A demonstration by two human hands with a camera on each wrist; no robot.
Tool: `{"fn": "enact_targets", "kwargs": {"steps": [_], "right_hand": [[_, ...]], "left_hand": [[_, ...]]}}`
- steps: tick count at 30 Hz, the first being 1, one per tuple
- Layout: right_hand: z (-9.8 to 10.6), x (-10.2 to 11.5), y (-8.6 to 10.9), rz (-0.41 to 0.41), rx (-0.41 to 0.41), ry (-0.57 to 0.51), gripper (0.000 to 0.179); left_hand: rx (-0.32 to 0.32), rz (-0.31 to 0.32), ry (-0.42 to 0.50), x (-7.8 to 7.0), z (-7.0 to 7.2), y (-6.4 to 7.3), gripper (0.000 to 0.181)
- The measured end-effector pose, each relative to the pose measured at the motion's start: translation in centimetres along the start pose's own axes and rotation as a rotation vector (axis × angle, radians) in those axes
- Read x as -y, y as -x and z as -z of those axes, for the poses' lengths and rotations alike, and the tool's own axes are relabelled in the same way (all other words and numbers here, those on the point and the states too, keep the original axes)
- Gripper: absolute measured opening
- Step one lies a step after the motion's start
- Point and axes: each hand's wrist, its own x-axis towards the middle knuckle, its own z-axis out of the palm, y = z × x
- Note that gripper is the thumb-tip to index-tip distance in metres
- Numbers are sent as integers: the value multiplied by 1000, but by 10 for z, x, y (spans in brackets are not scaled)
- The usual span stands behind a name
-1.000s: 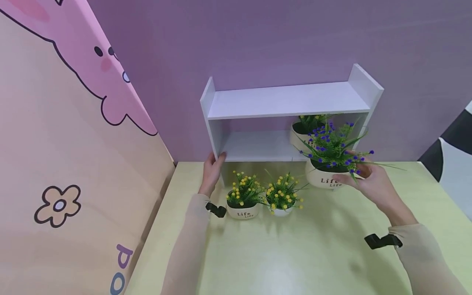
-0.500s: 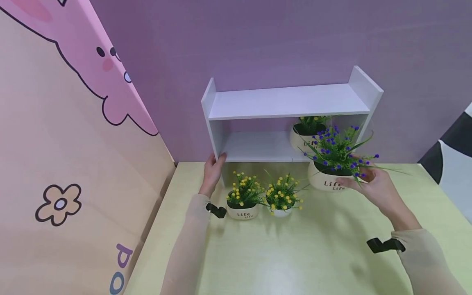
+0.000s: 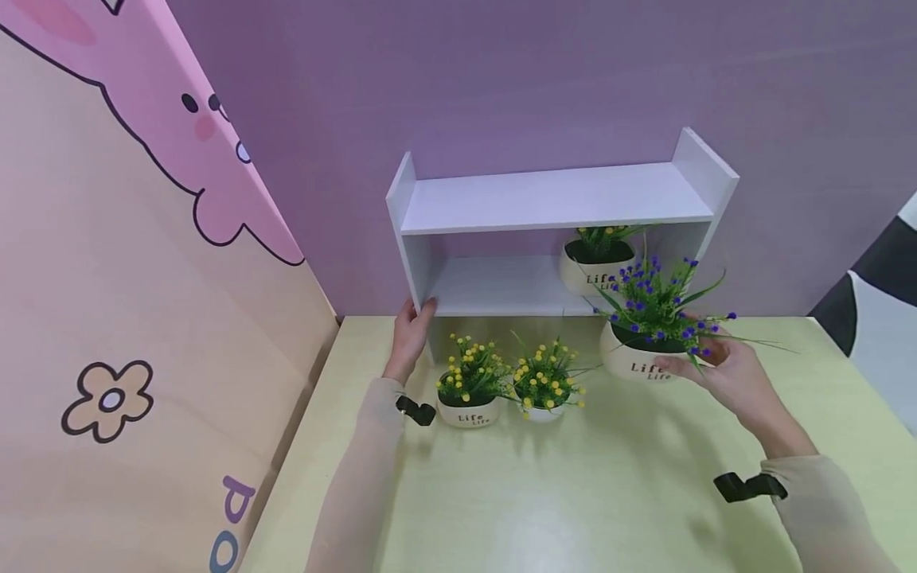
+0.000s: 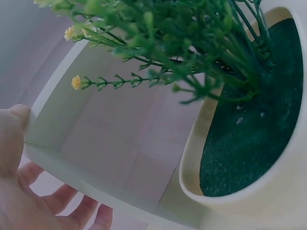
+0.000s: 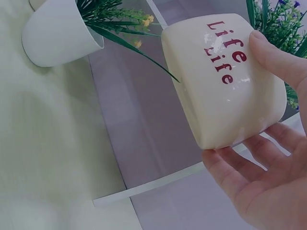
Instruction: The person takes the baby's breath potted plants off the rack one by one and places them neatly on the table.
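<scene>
In the head view my right hand (image 3: 731,382) holds a cream "Life" flowerpot (image 3: 637,364) with blue-purple flowers, in front of the white shelf's right end. The right wrist view shows my thumb on the front of this held pot (image 5: 225,91) and fingers around its other side. My left hand (image 3: 410,341) grips the left side panel of the white shelf (image 3: 501,286), thumb at the front edge, fingers on the outer side. Another cream pot (image 3: 583,274) with a plant stands on the middle board, partly behind the blue flowers.
Two yellow-flowered pots, a cream one (image 3: 469,414) and a white one (image 3: 542,412), stand on the pale table (image 3: 501,501) beneath the shelf. A purple wall (image 3: 544,79) rises behind. On the left is a decorated wall (image 3: 179,318).
My right hand and the blue-flowered pot have come slightly lower and to the right, away from the shelf. The left hand keeps its hold on the side panel.
</scene>
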Motion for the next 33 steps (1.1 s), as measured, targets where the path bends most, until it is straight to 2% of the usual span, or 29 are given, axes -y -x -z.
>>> {"fn": "enact_targets", "kwargs": {"steps": [4, 6, 11, 17, 21, 27, 33], "right_hand": [[-3, -4, 1, 18, -3, -25, 74], [-2, -5, 3, 29, 3, -20, 83], [-1, -8, 5, -17, 2, 45, 82], [-7, -18, 7, -42, 71, 9, 90], [-12, -23, 7, -25, 60, 22, 89], [-17, -31, 10, -53, 86, 13, 89], [-23, -38, 14, -49, 61, 17, 84]], "left_hand": [[-2, 0, 3, 2, 1, 1, 64], [-5, -2, 5, 2, 1, 2, 63], [-13, 1, 4, 5, 2, 2, 64], [-11, 3, 1, 5, 3, 2, 64], [-6, 2, -6, 4, 3, 1, 65], [2, -2, 8, 5, 1, -1, 65], [-2, -1, 21, 5, 0, -1, 65]]}}
